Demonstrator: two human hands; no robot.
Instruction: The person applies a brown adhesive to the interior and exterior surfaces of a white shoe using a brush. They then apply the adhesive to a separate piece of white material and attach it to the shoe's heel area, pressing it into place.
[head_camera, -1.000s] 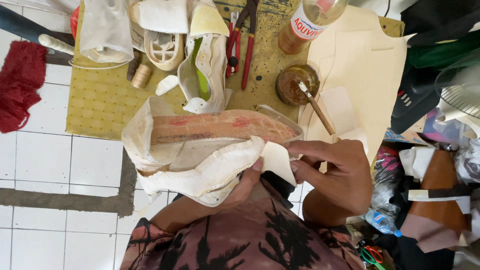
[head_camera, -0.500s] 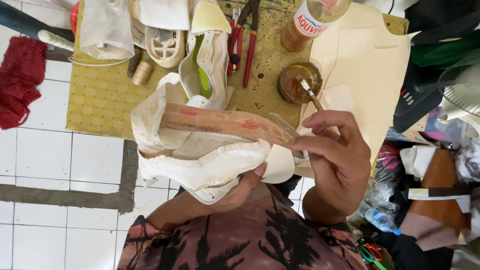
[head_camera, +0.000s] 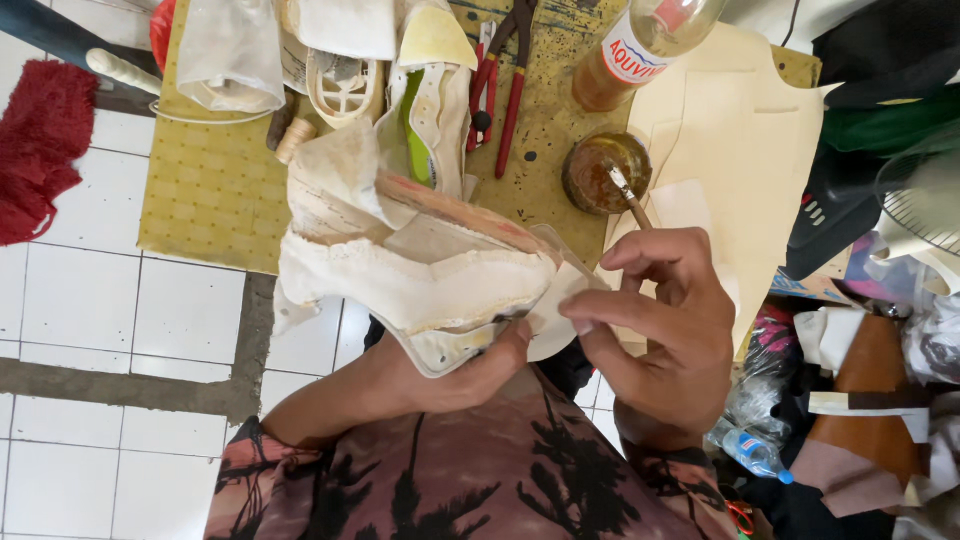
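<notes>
You are gripping the shoe upper (head_camera: 420, 280) left-handed (head_camera: 450, 370), right hand (head_camera: 660, 320) pinching the brush (head_camera: 628, 196) at 1 o'clock; glue may drip onto fabric.

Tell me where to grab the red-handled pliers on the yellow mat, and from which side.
Probably take the red-handled pliers by the two red handles, coming in from your own side of the yellow mat. The handles point toward you and lie bare on the mat, while the dark head runs up to the frame's top edge. The shoe upper lies close on their left, so keep the fingers slightly right.
</notes>
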